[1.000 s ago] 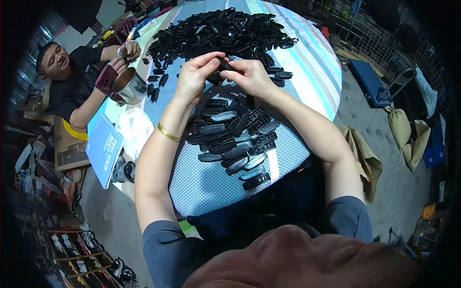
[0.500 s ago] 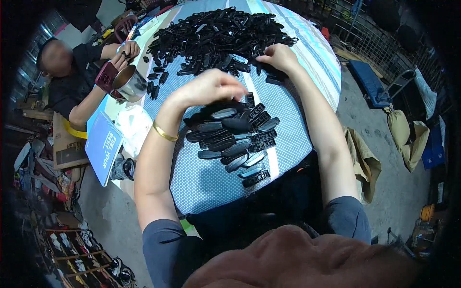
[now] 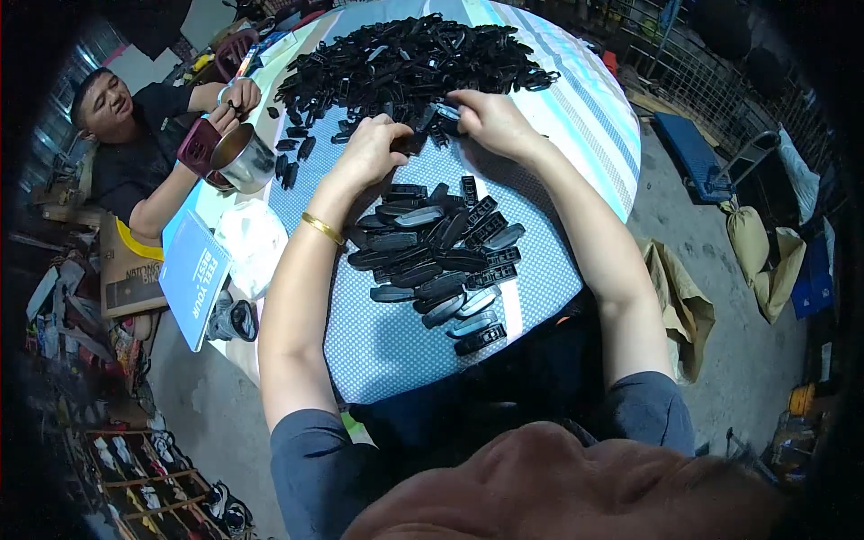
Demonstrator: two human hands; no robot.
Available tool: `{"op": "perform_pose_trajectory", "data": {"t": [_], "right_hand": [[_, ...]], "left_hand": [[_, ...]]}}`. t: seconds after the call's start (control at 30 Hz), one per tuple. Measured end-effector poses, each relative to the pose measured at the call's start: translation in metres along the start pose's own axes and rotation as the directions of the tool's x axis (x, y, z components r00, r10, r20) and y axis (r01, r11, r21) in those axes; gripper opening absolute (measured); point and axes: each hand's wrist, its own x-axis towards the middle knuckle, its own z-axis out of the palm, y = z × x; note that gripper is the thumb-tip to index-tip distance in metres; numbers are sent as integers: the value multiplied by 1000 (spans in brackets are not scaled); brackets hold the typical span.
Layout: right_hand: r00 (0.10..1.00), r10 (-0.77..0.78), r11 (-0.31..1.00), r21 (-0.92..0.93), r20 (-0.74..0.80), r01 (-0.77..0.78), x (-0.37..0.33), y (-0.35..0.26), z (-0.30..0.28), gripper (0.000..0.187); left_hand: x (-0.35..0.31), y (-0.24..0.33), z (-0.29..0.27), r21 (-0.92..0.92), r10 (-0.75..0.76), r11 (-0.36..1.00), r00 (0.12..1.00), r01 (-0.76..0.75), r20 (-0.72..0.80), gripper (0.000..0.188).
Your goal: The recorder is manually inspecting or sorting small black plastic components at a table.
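Observation:
A large heap of small, elongated black plastic parts [image 3: 405, 63] covers the far side of the table. At the heap's near edge, my left hand [image 3: 371, 151] pinches a black plastic part [image 3: 412, 142] between thumb and fingers. My right hand [image 3: 495, 123] is at the same edge, its thumb and forefinger closed around a grey-faced plastic part [image 3: 445, 113]. Closer to me lies a group of similar parts [image 3: 441, 234], stacked in overlapping, roughly slanted rows; some show grey faces, others their slotted undersides.
On the left stand a metal mug [image 3: 245, 160], a white plastic bag [image 3: 250, 243] and a blue box [image 3: 194, 279] by the table's edge. Across from them a co-worker's hands [image 3: 236, 101] hold a small dark piece. A blue flatbed trolley [image 3: 688, 155] is on the floor at right.
My left hand has moved away from the near group to the heap's edge and now holds a part. My right hand has shifted left along the heap to the grey-faced part.

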Motion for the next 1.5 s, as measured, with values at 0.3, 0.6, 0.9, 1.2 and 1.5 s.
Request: {"op": "perform_pose_trajectory", "data": {"t": [0.3,0.6,0.9,1.2,1.5], "right_hand": [[988,-45,973,229,145,11,-7,-21,14,28],[992,74,745,656,98,-120,-8,-25,25,23],[982,178,476,867,68,-147,-10,-27,27,25],[975,217,581,797,47,-167,-11,-30,29,22],[990,142,808,578,-8,-112,-11,-34,28,29]], "left_hand": [[-4,-14,5,-2,241,970,956,-245,-165,20],[1,5,-8,-497,-84,866,996,52,-41,29],[6,8,9,-993,-305,-105,948,59,88,33],[4,19,8,-997,-350,-1,934,74,69,32],[4,30,-2,-996,-386,-49,918,77,90,30]]}}
